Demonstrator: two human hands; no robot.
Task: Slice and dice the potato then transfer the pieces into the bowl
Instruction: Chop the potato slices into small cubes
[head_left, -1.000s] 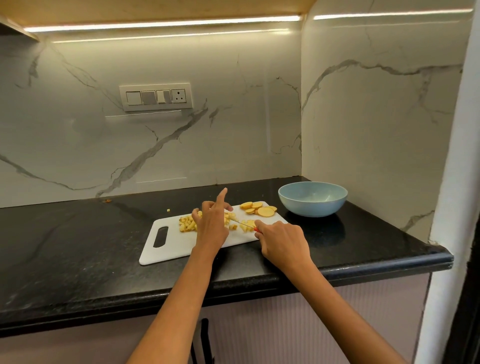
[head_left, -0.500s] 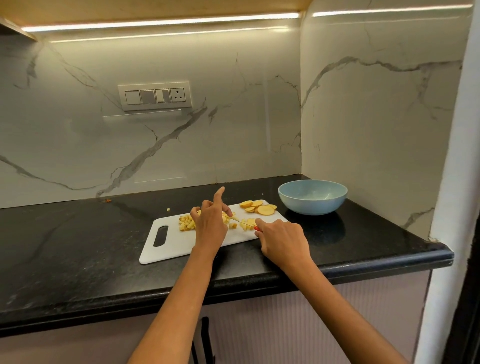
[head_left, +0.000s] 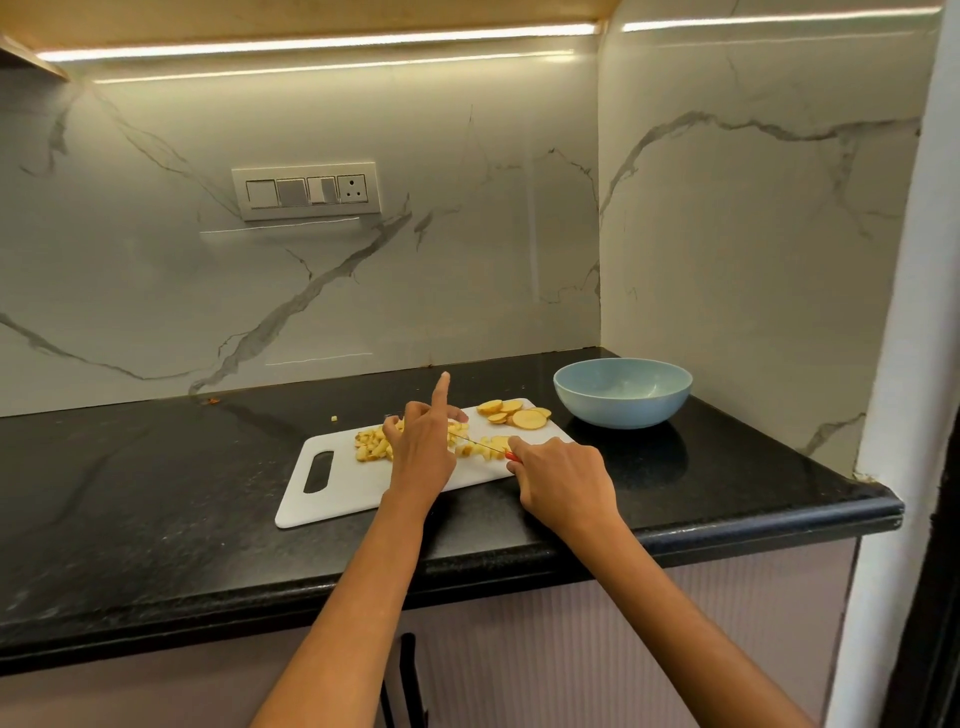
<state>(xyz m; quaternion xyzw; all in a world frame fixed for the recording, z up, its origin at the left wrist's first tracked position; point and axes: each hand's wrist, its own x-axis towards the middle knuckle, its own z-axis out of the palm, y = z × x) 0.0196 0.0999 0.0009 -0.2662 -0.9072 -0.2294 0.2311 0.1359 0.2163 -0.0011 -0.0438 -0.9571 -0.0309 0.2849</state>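
Observation:
A white cutting board (head_left: 343, 488) lies on the black counter. Diced potato pieces (head_left: 370, 447) are heaped on its middle, and round potato slices (head_left: 522, 415) lie at its far right corner. My left hand (head_left: 423, 447) rests over the potato pieces, its fingers curled on them and the index finger pointing up. My right hand (head_left: 563, 480) grips a red-handled knife (head_left: 485, 445), whose thin blade runs left toward my left hand across more pieces. A light blue bowl (head_left: 623, 410) stands right of the board, with nothing visible inside.
The black counter (head_left: 156, 493) ends at a marble wall behind and another on the right, close beside the bowl. A tiny potato bit (head_left: 334, 418) lies on the counter behind the board. A switch panel (head_left: 306, 191) is on the back wall.
Both hands stay at the same spot on the board; the knife blade shifts only slightly among the pieces.

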